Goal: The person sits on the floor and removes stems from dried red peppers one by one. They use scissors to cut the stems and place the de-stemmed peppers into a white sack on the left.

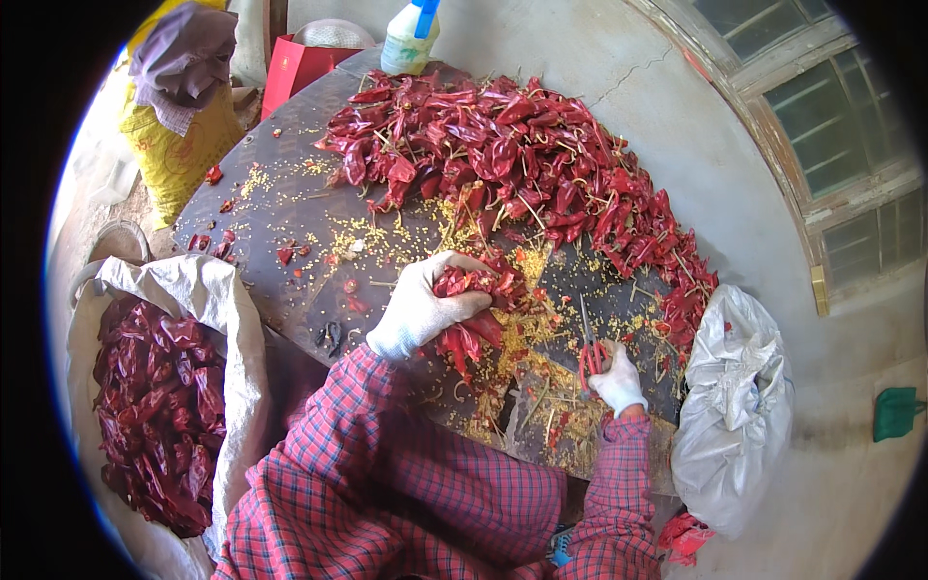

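Note:
My left hand (428, 301), in a white knit glove, grips a bunch of dried red chili peppers (471, 333) above the dark tabletop (290, 196). Some pods stick out below the thumb, others past the fingers. To the right, my gloved right hand (615, 380) holds scissors (593, 351) by their red handles, with the blades pointing away from me. Yellow chili seeds (525, 341) and stem bits lie scattered between the hands. A large heap of dried red chilies (507, 152) curves along the table's far side and down its right.
At my left stands an open white woven sack (243, 362) of dried chilies. A white sack (736, 406) sits at the table's right edge. Behind are a plastic bottle (409, 43), a red paper bag (304, 69) and a yellow sack (177, 145). A wall with windows (819, 123) bounds the right.

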The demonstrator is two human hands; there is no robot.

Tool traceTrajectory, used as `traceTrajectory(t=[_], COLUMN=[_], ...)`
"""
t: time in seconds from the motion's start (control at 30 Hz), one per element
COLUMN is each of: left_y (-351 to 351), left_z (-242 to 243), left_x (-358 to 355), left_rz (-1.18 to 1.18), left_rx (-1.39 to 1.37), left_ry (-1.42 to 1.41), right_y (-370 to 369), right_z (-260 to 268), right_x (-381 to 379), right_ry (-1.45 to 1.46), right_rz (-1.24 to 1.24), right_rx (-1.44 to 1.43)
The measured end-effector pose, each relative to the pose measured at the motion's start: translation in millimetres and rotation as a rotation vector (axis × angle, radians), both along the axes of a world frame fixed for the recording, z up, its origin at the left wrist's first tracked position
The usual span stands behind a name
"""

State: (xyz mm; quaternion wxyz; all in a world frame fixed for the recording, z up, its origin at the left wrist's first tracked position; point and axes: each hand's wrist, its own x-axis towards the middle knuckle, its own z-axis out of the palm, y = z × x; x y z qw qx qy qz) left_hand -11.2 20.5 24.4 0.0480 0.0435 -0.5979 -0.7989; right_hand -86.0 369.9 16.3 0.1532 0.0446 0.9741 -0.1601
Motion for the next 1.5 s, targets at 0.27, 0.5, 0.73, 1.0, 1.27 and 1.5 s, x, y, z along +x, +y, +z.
traceTrajectory(t=[0.27,0.5,0.73,1.0,1.27,1.5], left_y=[1.8,3.3,-1.1,0.9,0.2,0.9], left_z=[-5.3,-11.3,-13.7,-14.6,-10.8,-11.4], left_x=[-2.4,-4.1,-5.2,-6.5,-2.7,-3.7], left_rz=[-0.004,0.037,-0.014,-0.036,-0.075,-0.058], left_rx=[-0.073,-0.222,-0.333,-0.34,-0.286,-0.316], left_ry=[0.115,0.203,0.259,0.295,0.236,0.272], right_y=[30.9,-33.6,-89.7,-107.1,-110.2,-104.4], right_z=[-25.1,13.7,74.3,84.9,87.0,95.5], right_x=[2.3,33.7,49.8,46.3,43.4,46.0], right_ry=[0.005,0.079,0.606,0.647,0.634,0.629], right_rz=[-0.046,0.012,0.621,0.782,0.856,0.865], right_rx=[-0.703,-1.095,-0.357,-0.136,0.018,0.044])
